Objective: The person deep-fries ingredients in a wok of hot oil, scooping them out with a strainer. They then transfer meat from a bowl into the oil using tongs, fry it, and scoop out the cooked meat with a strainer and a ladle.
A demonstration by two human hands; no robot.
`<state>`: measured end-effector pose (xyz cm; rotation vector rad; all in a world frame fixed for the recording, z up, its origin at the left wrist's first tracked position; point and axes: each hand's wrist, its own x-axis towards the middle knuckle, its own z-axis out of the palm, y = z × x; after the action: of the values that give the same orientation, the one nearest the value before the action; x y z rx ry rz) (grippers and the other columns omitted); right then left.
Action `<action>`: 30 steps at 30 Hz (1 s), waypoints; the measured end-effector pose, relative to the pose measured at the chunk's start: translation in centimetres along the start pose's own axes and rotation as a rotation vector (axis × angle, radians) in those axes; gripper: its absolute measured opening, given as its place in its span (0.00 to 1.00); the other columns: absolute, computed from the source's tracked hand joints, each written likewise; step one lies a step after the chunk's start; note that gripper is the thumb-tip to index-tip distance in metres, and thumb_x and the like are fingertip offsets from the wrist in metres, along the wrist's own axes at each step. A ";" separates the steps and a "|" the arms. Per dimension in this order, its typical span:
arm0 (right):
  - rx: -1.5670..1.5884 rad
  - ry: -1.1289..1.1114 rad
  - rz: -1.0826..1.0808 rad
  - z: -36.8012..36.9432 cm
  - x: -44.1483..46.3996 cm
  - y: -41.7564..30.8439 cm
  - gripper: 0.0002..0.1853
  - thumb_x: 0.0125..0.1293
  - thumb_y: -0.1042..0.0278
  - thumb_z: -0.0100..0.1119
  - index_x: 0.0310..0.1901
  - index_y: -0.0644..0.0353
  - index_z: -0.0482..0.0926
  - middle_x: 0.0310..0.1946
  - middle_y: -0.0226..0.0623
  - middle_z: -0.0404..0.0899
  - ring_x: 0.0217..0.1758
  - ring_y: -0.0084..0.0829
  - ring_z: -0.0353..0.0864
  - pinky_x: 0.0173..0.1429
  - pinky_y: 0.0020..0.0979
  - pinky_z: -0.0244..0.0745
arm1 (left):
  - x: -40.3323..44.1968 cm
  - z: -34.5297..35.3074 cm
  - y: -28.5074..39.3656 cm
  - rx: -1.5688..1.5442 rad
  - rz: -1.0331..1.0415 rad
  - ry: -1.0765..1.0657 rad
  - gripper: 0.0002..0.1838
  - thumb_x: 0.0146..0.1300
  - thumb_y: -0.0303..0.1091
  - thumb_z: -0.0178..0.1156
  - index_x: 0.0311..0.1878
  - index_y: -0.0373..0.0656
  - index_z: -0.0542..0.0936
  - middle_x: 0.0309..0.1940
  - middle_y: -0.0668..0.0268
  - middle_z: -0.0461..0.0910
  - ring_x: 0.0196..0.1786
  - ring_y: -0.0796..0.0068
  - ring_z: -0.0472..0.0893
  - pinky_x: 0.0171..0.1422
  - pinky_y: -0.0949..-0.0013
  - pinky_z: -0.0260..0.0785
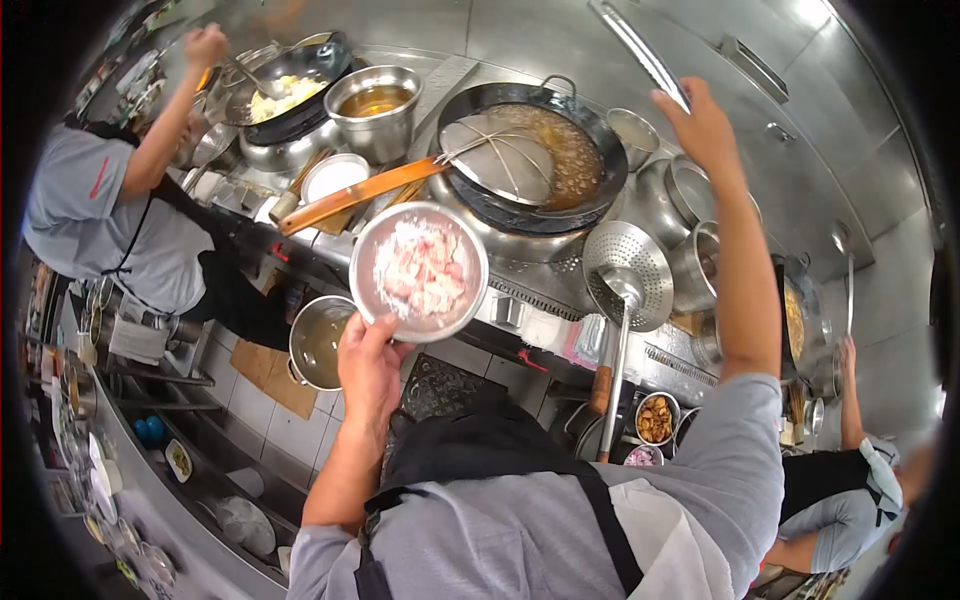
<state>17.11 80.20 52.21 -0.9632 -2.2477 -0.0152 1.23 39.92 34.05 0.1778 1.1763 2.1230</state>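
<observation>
Hands apart: the left hand [368, 375] clamps a bowl [467, 300] of pale raw pieces [422, 270] over the worktop's [450, 80] front edge; the raised right hand [702, 128] grasps a metal bar [640, 50] above a wok [458, 112] bearing a strainer [500, 165].

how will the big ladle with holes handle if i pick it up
The ladle should feel stiff, as its head and handle look metal. It may be head-heavy, given that broad bowl on a thin handle. Pushed, it could rock or swivel, since the head looks rounded.
</observation>
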 end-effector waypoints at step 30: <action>-0.265 -0.270 -0.543 -5.0 -12.1 -13.9 0.17 0.54 0.63 0.69 0.47 0.55 0.81 0.27 0.37 0.78 0.28 0.39 0.78 0.32 0.35 0.72 | 9.7 5.0 0.2 -0.124 -0.131 -0.216 0.02 0.66 0.28 0.55 0.39 0.42 0.73 0.41 0.63 0.80 0.44 0.74 0.80 0.50 0.65 0.76</action>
<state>16.99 61.11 52.25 -0.4723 -2.7456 -0.4567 -4.04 49.43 35.18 0.2587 0.9036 1.9988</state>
